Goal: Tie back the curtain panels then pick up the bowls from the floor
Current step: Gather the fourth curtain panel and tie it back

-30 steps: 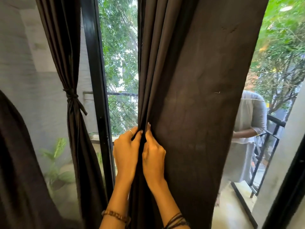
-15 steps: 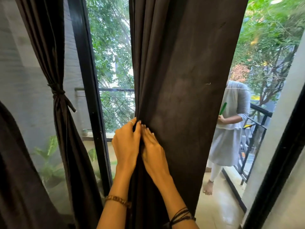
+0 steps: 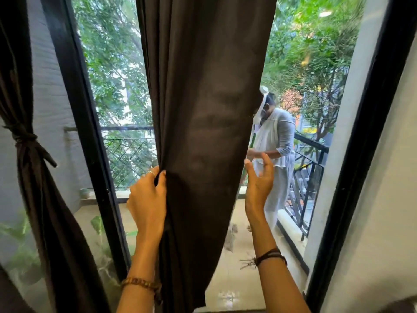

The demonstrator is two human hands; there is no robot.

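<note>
The person is working on the tie-back step: the left hand (image 3: 147, 199) is pinching the gathered left edge of the dark middle curtain panel (image 3: 203, 132), while the right hand (image 3: 258, 181) is hovering spread open just beside the panel's right edge, gripping nothing. The far-left panel (image 3: 33, 177) is hanging already knotted at its middle; no bowls are showing anywhere in view. Judged next: the right hand is needing to catch the free edge and sweep it toward the left hand, bunching the cloth tight enough for tying.
</note>
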